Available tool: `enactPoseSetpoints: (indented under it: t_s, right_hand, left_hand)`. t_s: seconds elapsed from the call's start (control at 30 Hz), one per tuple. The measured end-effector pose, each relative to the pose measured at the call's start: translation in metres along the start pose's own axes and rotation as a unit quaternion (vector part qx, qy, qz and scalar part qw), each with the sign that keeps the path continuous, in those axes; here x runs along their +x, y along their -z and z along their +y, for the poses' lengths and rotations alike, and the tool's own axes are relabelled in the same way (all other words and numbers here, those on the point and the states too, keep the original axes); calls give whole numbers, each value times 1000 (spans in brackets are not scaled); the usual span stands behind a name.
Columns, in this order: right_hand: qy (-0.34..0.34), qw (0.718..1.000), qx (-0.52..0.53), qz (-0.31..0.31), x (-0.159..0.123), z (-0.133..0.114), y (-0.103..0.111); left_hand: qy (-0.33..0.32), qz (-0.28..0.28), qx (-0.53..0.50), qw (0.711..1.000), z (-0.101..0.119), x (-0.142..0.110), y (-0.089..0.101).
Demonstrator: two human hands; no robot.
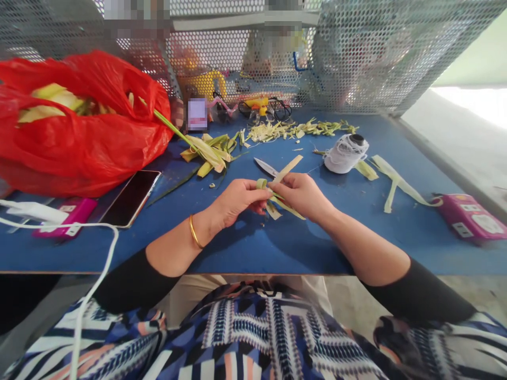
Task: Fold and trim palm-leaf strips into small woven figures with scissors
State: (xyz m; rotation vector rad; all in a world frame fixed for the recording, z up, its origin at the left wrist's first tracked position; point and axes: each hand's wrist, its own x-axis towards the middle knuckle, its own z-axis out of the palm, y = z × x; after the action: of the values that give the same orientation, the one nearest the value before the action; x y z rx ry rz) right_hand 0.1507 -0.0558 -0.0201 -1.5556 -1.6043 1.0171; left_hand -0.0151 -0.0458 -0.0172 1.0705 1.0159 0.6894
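Pale green leaf strips cross between my two hands above the blue table. My left hand pinches a curled loop of strip between thumb and forefinger. Fingers closed, my right hand grips the same leaf strips from the other side, and loose ends stick out below and above. Just behind the hands lie scissors, blades showing and handles hidden by my right hand. A cone of white thread stands beyond my right hand. Cut leaf pieces lie past my left hand.
On the left a red plastic bag holds husk-like leaves, with a phone and white cable before it. A magenta box sits at right beside a forked leaf strip. Small trimmings line the perforated metal screen.
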Motion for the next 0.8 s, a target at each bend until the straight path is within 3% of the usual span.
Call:
enactPoseSetpoints:
  t_s: [0.13,0.23,0.37,0.5,0.63,0.8]
  right_hand:
    - [-26,995,68,-68,-2,-7,11]
    - [23,994,78,-72,-2,-7,17]
    - [144,987,-65,21,-2,-1,16]
    - [229,934,-251,113,-1,2,13]
    - [279,901,-298,147,1,5,12]
    - [294,894,-304,146,5,9,9]
  left_hand:
    - [11,29,-45,999,2,3,4]
    - [11,24,-64,998,2,4,7]
    - [12,-1,-72,997,1,4,8]
    - [21,-8,-74,997,2,3,7]
    - [37,-22,-70,997,3,2,5]
    - [53,-37,-67,996,1,1,4]
